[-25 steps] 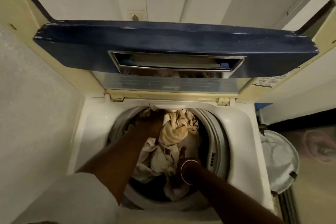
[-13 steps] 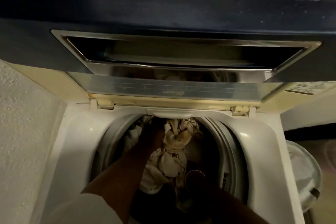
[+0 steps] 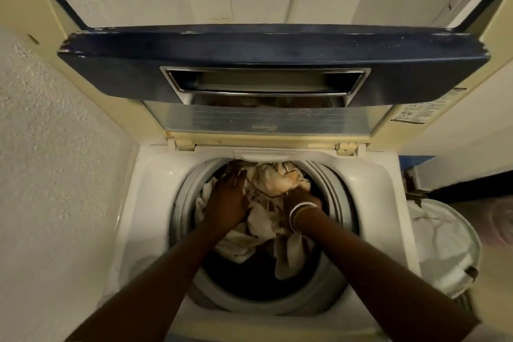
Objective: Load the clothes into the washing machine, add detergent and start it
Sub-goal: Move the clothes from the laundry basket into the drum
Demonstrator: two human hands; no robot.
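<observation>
Cream and off-white clothes fill the far half of the drum of the top-loading washing machine; the near half of the tub is dark, and whether anything lies there cannot be told. Lid stands raised behind the opening, navy panel with chrome handle recess facing the camera.

Left hand: flat, fingers spread, palm down on the pile at the left of the drum. Grip released, pressing rather than holding.

Right hand: wrist with bangles at the right of the pile, fingers buried in the fabric. Grip state cannot be told; possibly clenched on a fold.

Laundry basket beside the machine on the right, white fabric visible inside; whether this is a liner or more clothes is unclear.

Progress, as judged: loading is well under way, probably near its end, with both hands settling the load. Possible remainder in the basket to check. No detergent container in view; detergent step not yet done. Lid not yet closed, controls out of view, start not yet done.
</observation>
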